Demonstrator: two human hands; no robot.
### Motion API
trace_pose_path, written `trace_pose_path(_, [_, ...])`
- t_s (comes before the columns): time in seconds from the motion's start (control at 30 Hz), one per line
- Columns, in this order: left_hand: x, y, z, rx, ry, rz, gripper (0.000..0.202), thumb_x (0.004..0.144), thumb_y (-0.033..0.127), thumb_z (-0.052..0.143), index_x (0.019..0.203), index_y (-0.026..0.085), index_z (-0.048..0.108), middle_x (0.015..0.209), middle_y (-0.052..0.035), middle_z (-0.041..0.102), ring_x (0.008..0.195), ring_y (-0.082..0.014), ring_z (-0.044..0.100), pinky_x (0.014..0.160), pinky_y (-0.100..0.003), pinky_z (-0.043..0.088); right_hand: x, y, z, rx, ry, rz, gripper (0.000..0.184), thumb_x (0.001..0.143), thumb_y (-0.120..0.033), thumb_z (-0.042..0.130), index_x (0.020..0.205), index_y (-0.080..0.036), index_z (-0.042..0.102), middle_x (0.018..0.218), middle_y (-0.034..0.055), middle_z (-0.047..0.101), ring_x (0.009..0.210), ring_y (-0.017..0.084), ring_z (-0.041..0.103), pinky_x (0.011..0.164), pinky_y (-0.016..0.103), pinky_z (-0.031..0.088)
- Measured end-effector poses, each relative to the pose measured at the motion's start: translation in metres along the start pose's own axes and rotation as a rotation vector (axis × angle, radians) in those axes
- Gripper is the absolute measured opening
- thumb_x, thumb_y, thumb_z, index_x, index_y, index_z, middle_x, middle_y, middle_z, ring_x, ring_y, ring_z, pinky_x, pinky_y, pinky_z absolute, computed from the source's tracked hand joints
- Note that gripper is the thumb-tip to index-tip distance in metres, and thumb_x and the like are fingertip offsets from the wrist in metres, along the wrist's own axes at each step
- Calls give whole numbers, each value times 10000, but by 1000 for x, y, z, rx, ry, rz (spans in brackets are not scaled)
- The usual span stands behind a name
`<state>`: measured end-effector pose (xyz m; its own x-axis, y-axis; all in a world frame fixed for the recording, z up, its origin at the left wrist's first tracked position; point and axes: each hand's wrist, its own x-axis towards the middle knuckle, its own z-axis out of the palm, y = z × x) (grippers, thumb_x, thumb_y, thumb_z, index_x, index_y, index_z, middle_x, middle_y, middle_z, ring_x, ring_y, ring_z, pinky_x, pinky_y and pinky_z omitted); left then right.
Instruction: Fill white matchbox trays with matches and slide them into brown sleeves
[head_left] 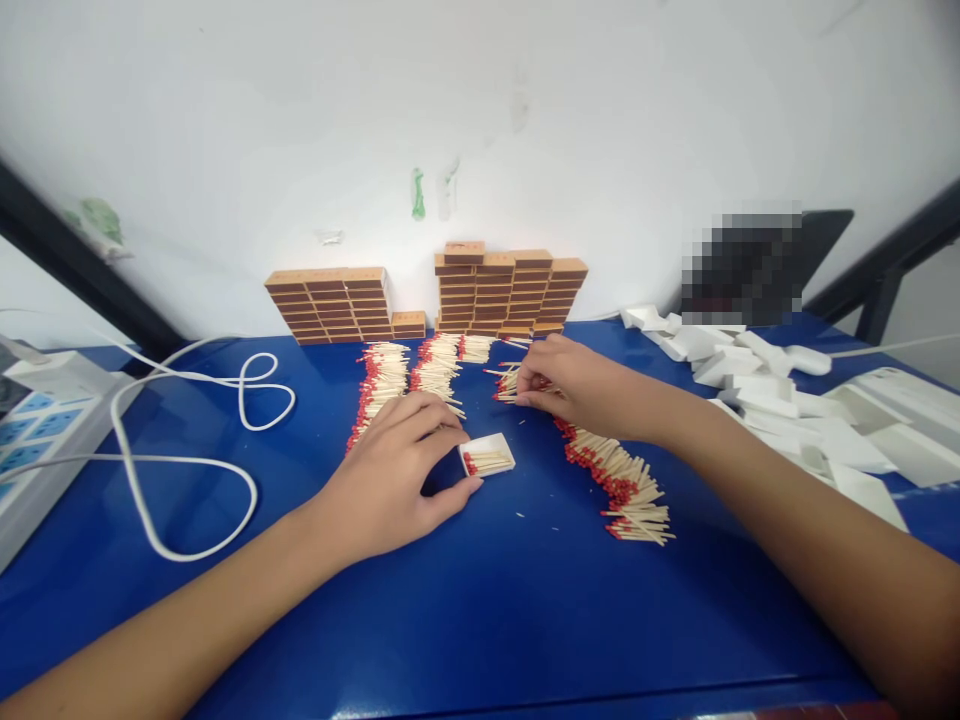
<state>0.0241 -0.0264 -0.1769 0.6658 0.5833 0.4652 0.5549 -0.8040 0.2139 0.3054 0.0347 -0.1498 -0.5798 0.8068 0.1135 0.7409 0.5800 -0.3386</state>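
A white matchbox tray (506, 443) with several red-headed matches (486, 462) inside lies on the blue table. My left hand (397, 470) steadies it, with the thumb and index finger at the two sides of its left end. Behind that hand, two long rows of matches (386, 375) run away toward the wall, and the hand hides part of them. Over to the right, my right hand (574, 385) pinches at a small heap of matches (505, 382), fingertips closed on some of them. A longer row of matches (619, 480) extends toward me below the right wrist.
Stacked brown matchboxes (330, 305) stand against the wall, with a second stack (495, 290) beside them. White empty trays (780, 390) are piled on the right, near a dark panel (810, 260). On the left lie a white cable (127, 450) and a power strip (45, 450).
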Motion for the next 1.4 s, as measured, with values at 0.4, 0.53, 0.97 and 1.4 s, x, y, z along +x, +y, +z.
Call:
trace_pose_path(0.4, [1,0,1,14,28,10,237,975,360,738,1128,180,733,1153,-96,756,1201,-287,661,1081,-477,546,-2,-9,2,-23,-14,-49,239,1022,-316,619,816,-203,658,894,88,676,871,248,579,820,389,416])
trace_pose_path(0.53, [1,-1,1,15,23,10,240,970,359,743,1128,179,733,1152,-94,754,1202,-285,657,1085,-479,545,-4,-15,-4,42,-27,-47,187,1017,-301,620,873,-197,680,940,90,696,909,245,600,823,379,434])
trace_pose_path(0.97, [0,-2,1,18,4,-1,259,979,371,735,1152,179,731,1169,-95,749,1221,-286,642,1092,-489,540,-6,-17,5,-68,-48,-75,121,971,-183,677,854,-195,702,920,86,723,951,261,594,833,392,436])
trace_pose_path(1.4, [1,-1,1,16,-2,-1,260,983,368,730,1146,166,738,1159,-94,750,1209,-280,647,1092,-473,537,-6,-17,2,-31,-74,-74,144,970,-202,657,837,-207,713,898,74,735,928,255,607,827,393,429])
